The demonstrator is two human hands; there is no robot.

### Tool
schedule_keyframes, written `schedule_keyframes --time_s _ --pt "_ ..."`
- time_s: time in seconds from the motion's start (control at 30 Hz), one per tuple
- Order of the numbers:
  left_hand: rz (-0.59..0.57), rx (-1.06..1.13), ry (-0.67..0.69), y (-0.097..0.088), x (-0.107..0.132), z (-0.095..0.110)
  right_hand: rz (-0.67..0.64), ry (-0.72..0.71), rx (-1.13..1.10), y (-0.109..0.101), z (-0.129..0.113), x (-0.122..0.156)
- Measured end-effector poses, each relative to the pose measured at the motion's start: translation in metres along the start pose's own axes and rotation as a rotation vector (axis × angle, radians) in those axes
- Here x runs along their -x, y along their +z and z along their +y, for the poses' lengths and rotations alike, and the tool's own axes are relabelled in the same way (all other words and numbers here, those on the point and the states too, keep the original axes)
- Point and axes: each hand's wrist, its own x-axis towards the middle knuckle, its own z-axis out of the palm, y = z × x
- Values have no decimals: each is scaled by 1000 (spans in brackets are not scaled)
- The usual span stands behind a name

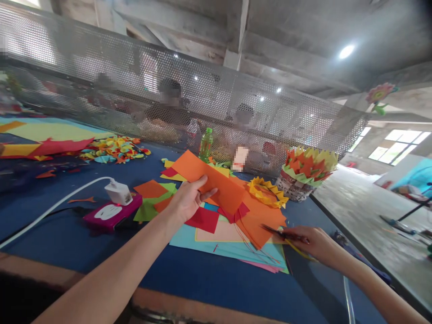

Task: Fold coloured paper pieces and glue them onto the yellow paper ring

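Observation:
My left hand (189, 198) pinches an orange rectangular sheet (214, 177), thumb on top, tilted above the pile. In my right hand (312, 243) is a pair of scissors (280, 231), its blades pointing left over an orange sheet (265, 218) that lies on the pile. Beneath are a red piece (204, 219), a light blue sheet (189, 240) and other coloured sheets. A yellow zigzag-edged ring (268, 192) rests just beyond the orange sheet. Whether the blades are apart is hard to make out.
A magenta power strip (113, 211) with a white charger (118, 192) and cables sits left. Colourful scraps (113, 149) are heaped behind it. A green bottle (206, 145) and a basket of zigzag paper (300, 180) stand near the perforated metal screen (209, 103). People sit beyond the screen.

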Motion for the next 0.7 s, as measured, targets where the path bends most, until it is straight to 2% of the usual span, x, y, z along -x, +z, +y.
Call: schedule_keyframes --time_s 0.1,0.27,0.47,0.7 --pt "7 -10 5 -1 -1 0 -19 40 -15 -7 1 0" --pt "0 -32 1 -3 -1 -1 35 103 20 -13 -4 -3" --pt "-5 -40 6 -4 -1 -2 15 95 39 -8 -14 -15" --pt "-4 -31 6 -1 0 -1 -24 58 9 -1 -5 -26"
